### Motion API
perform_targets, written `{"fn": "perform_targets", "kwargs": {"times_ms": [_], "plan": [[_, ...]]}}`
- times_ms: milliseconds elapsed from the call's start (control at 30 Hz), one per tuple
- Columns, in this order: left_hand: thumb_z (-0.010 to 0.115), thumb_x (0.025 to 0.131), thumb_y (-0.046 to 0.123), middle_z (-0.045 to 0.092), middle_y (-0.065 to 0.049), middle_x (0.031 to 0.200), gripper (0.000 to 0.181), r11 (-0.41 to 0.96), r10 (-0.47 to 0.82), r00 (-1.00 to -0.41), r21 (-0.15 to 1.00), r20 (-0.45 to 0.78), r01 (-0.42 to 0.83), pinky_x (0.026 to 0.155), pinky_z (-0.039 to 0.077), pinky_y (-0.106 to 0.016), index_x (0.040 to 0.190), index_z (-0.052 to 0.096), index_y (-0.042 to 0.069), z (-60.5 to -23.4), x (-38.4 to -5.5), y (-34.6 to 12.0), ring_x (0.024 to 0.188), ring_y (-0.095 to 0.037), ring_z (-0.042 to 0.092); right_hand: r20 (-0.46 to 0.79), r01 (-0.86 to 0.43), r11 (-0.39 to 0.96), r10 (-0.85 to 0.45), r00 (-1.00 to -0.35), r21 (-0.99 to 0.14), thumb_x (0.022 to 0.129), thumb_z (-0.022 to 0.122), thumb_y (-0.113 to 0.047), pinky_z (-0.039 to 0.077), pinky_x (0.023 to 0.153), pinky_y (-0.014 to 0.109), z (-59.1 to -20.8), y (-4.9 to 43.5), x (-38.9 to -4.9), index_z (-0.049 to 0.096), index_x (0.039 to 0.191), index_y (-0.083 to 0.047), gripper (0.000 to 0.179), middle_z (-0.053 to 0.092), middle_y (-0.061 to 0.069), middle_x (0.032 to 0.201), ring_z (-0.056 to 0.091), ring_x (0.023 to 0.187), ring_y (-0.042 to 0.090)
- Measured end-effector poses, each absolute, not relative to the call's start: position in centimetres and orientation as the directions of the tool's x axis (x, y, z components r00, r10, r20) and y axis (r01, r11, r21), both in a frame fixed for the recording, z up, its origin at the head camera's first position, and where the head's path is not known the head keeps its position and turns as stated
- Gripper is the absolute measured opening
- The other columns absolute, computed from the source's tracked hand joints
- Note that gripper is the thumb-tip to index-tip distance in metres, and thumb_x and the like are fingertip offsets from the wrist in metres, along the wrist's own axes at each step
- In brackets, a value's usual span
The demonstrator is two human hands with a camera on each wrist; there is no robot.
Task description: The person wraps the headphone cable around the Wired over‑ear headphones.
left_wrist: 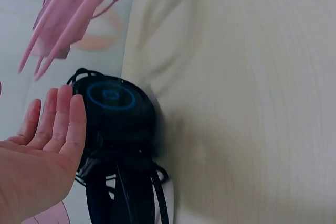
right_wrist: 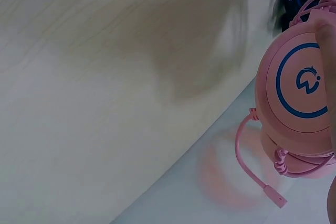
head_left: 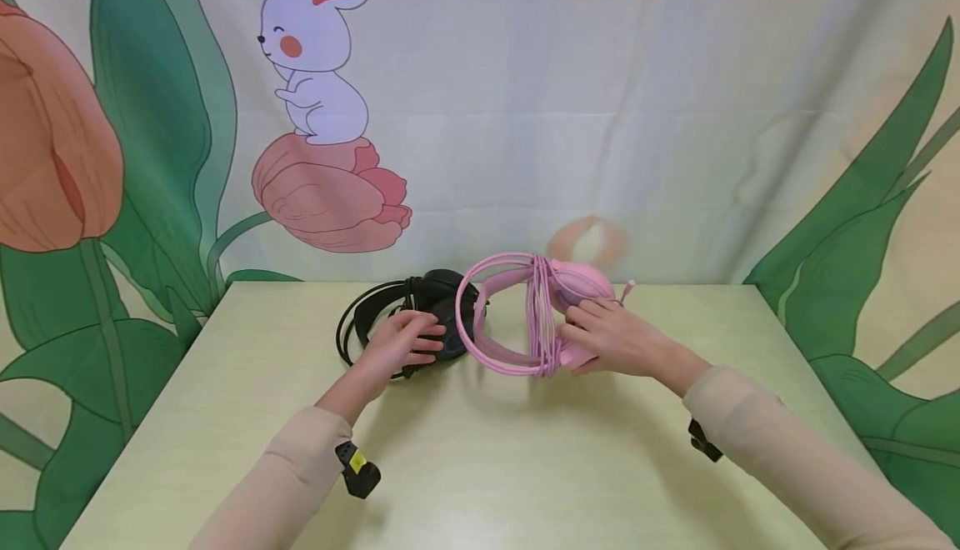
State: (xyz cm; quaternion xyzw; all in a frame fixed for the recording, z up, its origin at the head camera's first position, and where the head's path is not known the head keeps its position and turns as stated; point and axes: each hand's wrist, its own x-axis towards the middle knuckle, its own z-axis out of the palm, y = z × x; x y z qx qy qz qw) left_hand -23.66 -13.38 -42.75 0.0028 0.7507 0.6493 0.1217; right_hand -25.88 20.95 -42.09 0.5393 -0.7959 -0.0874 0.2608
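A pink headset [head_left: 579,277] with its cable bundled round the headband is held by my right hand [head_left: 615,337] at the ear cups. In the right wrist view its round cup [right_wrist: 291,90] bears a blue ring and logo, and a thin microphone boom [right_wrist: 244,153] sticks out. It appears raised off the table, judging by the shadow. Black headphones [head_left: 453,333] lie on the table to its left, partly behind it. My left hand [head_left: 397,342] is beside them, fingers extended; the left wrist view shows its palm [left_wrist: 37,171] bare, near the blue-ringed black cup [left_wrist: 118,114].
The pale wooden table [head_left: 510,467] ends at a hanging cloth [head_left: 480,117] printed with a rabbit, tulips and leaves. Both headsets are near the table's back edge. A small black camera [head_left: 358,471] hangs under the left wrist, another [head_left: 705,442] under the right.
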Motion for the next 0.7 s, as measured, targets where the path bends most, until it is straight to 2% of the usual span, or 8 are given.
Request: {"fn": "perform_targets", "kwargs": {"times_ms": [233, 433, 567, 700], "plan": [[0.048, 0.093, 0.029, 0.061, -0.019, 0.112, 0.038, 0.215, 0.117, -0.978, 0.966, -0.17, -0.142, 0.081, 0.052, -0.039, 0.119, 0.05, 0.001, -43.6, -23.2, -15.4, 0.094, -0.03, 0.063, 0.347, -0.795, 0.493, -0.859, -0.377, 0.355, 0.063, 0.076, -0.049, 0.04, 0.082, 0.038, -42.9, 22.7, -26.9, 0.053, 0.102, -0.011, 0.059, 0.051, 0.005, 0.094, 0.047, 0.086, 0.025], [0.048, 0.093, 0.024, 0.061, -0.022, 0.111, 0.038, 0.245, 0.12, -0.977, 0.959, -0.178, -0.145, 0.082, 0.051, -0.042, 0.121, 0.047, -0.002, -44.3, -23.1, -16.3, 0.096, -0.037, 0.061, 0.374, -0.786, 0.547, -0.82, -0.433, 0.287, 0.061, 0.079, -0.045, 0.04, 0.083, 0.039, -43.7, 23.7, -27.8, 0.055, 0.102, -0.01, 0.06, 0.052, 0.006, 0.094, 0.048, 0.087, 0.026], [0.049, 0.093, 0.024, 0.061, -0.022, 0.11, 0.037, 0.262, 0.126, -0.975, 0.954, -0.182, -0.145, 0.08, 0.052, -0.039, 0.12, 0.047, -0.002, -44.6, -23.0, -16.6, 0.091, -0.033, 0.063, 0.37, -0.774, 0.579, -0.798, -0.475, 0.257, 0.061, 0.079, -0.045, 0.04, 0.085, 0.04, -44.1, 24.1, -28.1, 0.055, 0.108, -0.008, 0.065, 0.052, 0.007, 0.094, 0.048, 0.087, 0.027], [0.05, 0.093, 0.026, 0.06, -0.023, 0.111, 0.037, 0.288, 0.144, -0.974, 0.949, -0.178, -0.131, 0.08, 0.052, -0.04, 0.118, 0.048, -0.002, -44.6, -22.9, -16.8, 0.09, -0.031, 0.063, 0.361, -0.759, 0.605, -0.781, -0.509, 0.238, 0.063, 0.078, -0.044, 0.04, 0.083, 0.04, -44.5, 24.3, -28.3, 0.056, 0.106, -0.006, 0.062, 0.052, 0.008, 0.092, 0.048, 0.085, 0.027]]}}
